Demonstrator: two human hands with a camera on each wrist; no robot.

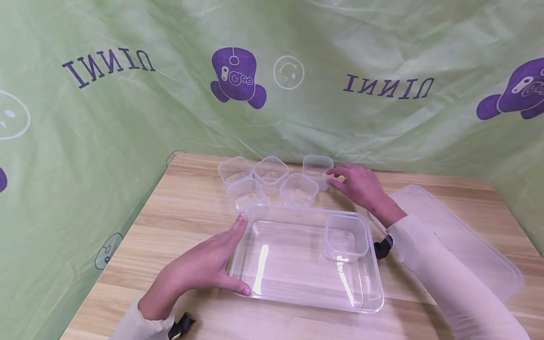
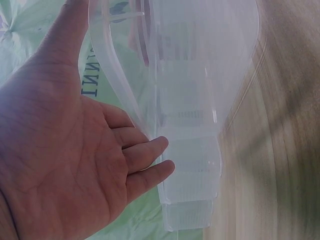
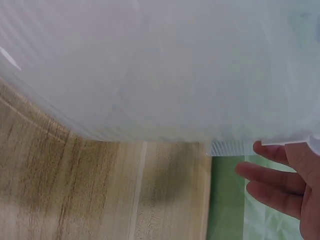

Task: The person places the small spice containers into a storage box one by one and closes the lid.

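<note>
A large clear rectangular container (image 1: 306,302) sits on the wooden table with one small clear square cup (image 1: 346,255) inside its right end. My left hand (image 1: 204,264) is spread along the container's left side, thumb by the front rim and fingertips by the back corner. In the left wrist view, the left hand's (image 2: 75,145) fingers lie beside the clear wall, not curled round it. My right hand (image 1: 361,186) reaches to the back, fingers slightly bent beside a small clear cup (image 1: 318,172). Whether its fingertips touch that cup is hard to tell.
Several more small clear cups, such as the front one (image 1: 299,190) and a left one (image 1: 235,171), stand behind the container. A flat translucent lid (image 1: 467,250) lies at the right, under the right forearm. Green printed cloth (image 1: 272,127) hangs behind the table (image 1: 148,236).
</note>
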